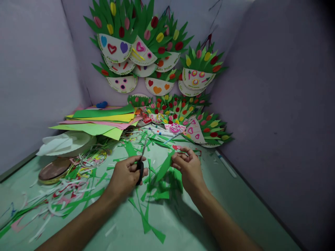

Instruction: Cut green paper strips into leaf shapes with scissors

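Note:
My left hand is closed round the black handles of a pair of scissors, whose blades point up and away over the table. Pinched in the fingers of my right hand is a pointed leaf-shaped piece of green paper, hanging down to the left. The scissors are apart from this paper. Cut green paper scraps lie on the table below and between my hands. Another green paper piece is under my right hand, partly hidden.
Stacked coloured paper sheets lie at the back left, with white paper plates in front. A round tin and a pile of paper strips are on the left. Markers and finished plate crafts lie behind; others hang on the wall.

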Demonstrator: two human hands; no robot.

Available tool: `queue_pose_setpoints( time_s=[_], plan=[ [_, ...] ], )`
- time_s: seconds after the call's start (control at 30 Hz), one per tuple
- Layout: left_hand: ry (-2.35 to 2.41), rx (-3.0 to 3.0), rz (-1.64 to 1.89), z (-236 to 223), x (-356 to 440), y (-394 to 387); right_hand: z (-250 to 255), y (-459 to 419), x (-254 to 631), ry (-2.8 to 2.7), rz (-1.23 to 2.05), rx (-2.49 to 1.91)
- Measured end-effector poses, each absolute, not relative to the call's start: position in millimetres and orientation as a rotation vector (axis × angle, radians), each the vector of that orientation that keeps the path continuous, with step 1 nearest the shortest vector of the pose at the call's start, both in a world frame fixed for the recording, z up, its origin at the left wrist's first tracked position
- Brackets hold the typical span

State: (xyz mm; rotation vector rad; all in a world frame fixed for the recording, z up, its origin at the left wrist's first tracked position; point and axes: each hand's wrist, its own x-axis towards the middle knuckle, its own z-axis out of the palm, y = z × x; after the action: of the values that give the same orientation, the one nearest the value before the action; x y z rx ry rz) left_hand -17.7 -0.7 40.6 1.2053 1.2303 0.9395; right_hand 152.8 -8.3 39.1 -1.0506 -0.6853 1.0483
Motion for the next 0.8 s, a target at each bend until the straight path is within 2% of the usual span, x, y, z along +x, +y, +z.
queue_pose_setpoints(
  time_s=[0.3, 0.8],
  plan=[
    [1.215, 1.966, 0.707, 26, -22, -12, 34, -13, 148, -0.840, 1.072, -0.977],
    [1.154, 2.041, 0.655, 33, -19, -15, 29, -15, 142, -0.894, 1.087, -0.916]
  ],
)
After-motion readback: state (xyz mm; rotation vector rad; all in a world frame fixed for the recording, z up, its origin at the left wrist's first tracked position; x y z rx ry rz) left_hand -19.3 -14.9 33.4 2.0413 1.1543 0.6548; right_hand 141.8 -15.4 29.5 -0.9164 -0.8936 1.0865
